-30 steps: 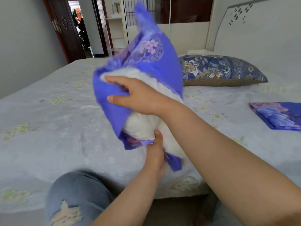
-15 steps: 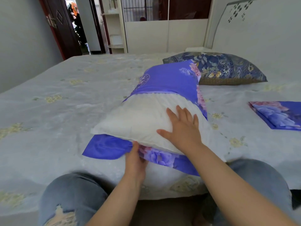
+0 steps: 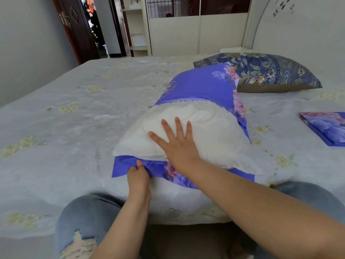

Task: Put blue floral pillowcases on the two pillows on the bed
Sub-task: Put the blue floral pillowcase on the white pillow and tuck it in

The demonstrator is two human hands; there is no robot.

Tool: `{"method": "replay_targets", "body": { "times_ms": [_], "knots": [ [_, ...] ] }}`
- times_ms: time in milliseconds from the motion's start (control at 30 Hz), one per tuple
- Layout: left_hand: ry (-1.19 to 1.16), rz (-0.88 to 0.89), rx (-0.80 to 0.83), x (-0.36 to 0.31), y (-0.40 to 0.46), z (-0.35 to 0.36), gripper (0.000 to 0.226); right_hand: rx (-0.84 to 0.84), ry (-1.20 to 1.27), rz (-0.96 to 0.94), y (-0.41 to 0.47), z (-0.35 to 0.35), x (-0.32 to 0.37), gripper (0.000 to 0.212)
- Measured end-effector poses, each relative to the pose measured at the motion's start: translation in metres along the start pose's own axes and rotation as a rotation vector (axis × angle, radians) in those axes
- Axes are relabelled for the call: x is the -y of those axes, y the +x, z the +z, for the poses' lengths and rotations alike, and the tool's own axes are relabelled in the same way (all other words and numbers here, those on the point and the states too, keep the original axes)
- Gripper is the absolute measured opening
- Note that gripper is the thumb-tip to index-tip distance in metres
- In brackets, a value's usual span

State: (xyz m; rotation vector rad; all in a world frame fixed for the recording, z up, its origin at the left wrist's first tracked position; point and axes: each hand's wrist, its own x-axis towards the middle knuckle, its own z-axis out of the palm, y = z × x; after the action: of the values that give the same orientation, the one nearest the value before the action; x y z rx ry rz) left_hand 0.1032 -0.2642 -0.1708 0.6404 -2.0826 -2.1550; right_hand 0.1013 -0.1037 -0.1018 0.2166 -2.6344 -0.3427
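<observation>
A white pillow [image 3: 196, 131] lies near the bed's [image 3: 56, 128] front edge, its far half inside a blue floral pillowcase [image 3: 201, 86], the near half bare. The right hand [image 3: 177, 144] presses flat on it, fingers spread wide. The left hand [image 3: 138, 176] pinches the case's lower flap. Behind lies a dark floral pillow [image 3: 270, 71]; a folded pillowcase [image 3: 324, 128] sits to the right. A dark door [image 3: 74, 28] stands open.

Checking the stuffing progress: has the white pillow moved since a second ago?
Yes. The white pillow has come down from mid-air onto the bed, now lying flat in front of the dark floral pillow, right hand pressing it.
</observation>
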Motion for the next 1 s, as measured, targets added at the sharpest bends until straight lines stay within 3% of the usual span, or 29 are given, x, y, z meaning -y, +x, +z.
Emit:
{"method": "replay_targets", "body": {
  "times_ms": [100, 167, 233, 333, 467, 567, 667, 800, 933, 1000],
  "knots": [
    [-0.080, 0.046, 0.093, 0.004, -0.034, -0.013, 0.042, -0.083, -0.012, 0.081, 0.028, -0.003, -0.025, 0.094],
    [-0.155, 0.016, 0.163, 0.012, -0.044, -0.028, 0.039, -0.090, 0.018, 0.137, 0.044, -0.007, -0.032, 0.086],
    [-0.234, -0.031, 0.216, 0.021, -0.043, -0.039, 0.036, -0.061, 0.002, 0.071, 0.040, 0.000, -0.028, 0.091],
    [-0.198, -0.106, 0.165, 0.029, -0.030, -0.047, 0.033, -0.079, -0.020, -0.067, 0.008, 0.024, -0.013, 0.099],
    [-0.325, -0.136, 0.144, 0.004, -0.008, -0.060, 0.037, -0.193, 0.009, -0.061, -0.008, 0.029, -0.009, 0.104],
    [-0.367, -0.155, -0.052, -0.022, 0.010, -0.061, 0.037, -0.218, -0.008, -0.078, -0.012, 0.026, -0.009, 0.107],
    [-0.386, -0.061, -0.151, -0.042, 0.002, -0.058, 0.033, -0.182, -0.036, -0.059, -0.009, 0.029, -0.021, 0.109],
    [-0.511, 0.053, -0.068, -0.045, -0.024, -0.068, 0.029, -0.065, -0.080, 0.031, 0.006, 0.030, -0.061, 0.104],
    [-0.367, -0.086, 0.060, -0.025, -0.012, -0.086, 0.030, -0.028, -0.046, -0.017, 0.004, 0.032, -0.045, 0.101],
    [-0.234, -0.078, -0.025, -0.022, -0.008, -0.090, 0.032, -0.063, 0.008, -0.058, 0.002, 0.030, -0.020, 0.103]
  ]
}}
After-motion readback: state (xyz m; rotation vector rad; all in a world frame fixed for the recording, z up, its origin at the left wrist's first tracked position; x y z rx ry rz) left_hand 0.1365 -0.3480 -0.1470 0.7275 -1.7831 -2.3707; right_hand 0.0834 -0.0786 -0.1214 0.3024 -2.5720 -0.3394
